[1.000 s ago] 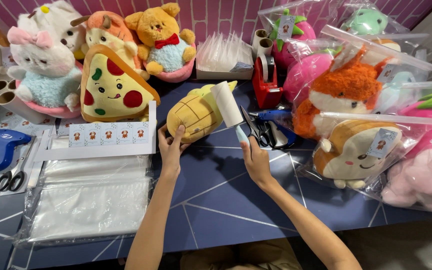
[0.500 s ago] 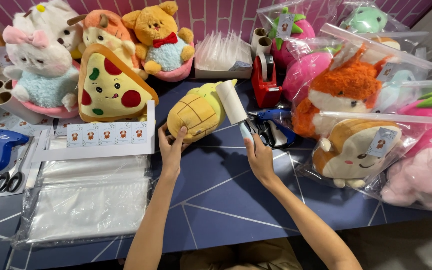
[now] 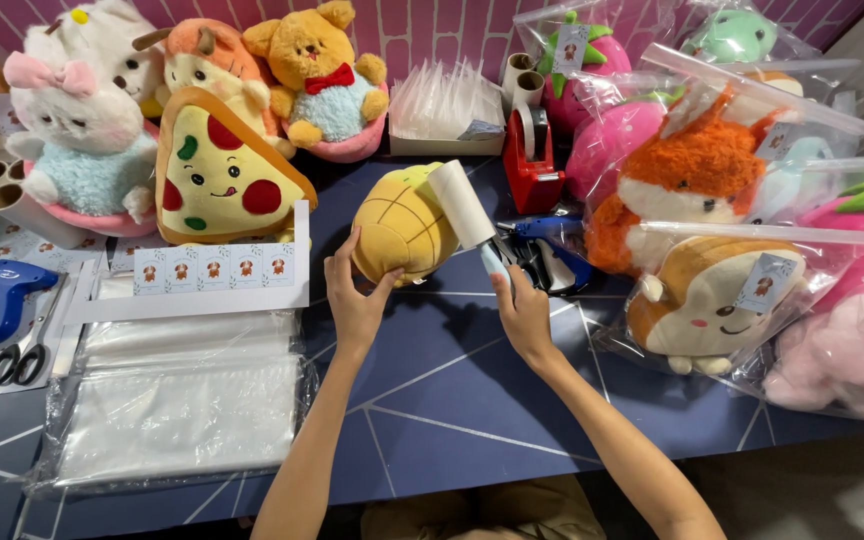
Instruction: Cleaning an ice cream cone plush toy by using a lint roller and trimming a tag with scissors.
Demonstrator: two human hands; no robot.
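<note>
Both bare forearms stretched forward, left hand (image 3: 355,300) fingers spread; right hand (image 3: 522,312) grip closed

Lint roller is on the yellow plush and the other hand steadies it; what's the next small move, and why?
Probably draw the lint roller down across the yellow plush toward the right hand. Its white head rests on the plush's upper right side, and the left hand braces the lower left, so a short stroke looks supported.

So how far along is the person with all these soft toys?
Done: several toys on the right, like the orange fox, already sit in clear bags. In hand: the left hand steadies a yellow toy while the right hand runs a lint roller over it. Left: the toys at the back left remain unbagged.
</note>
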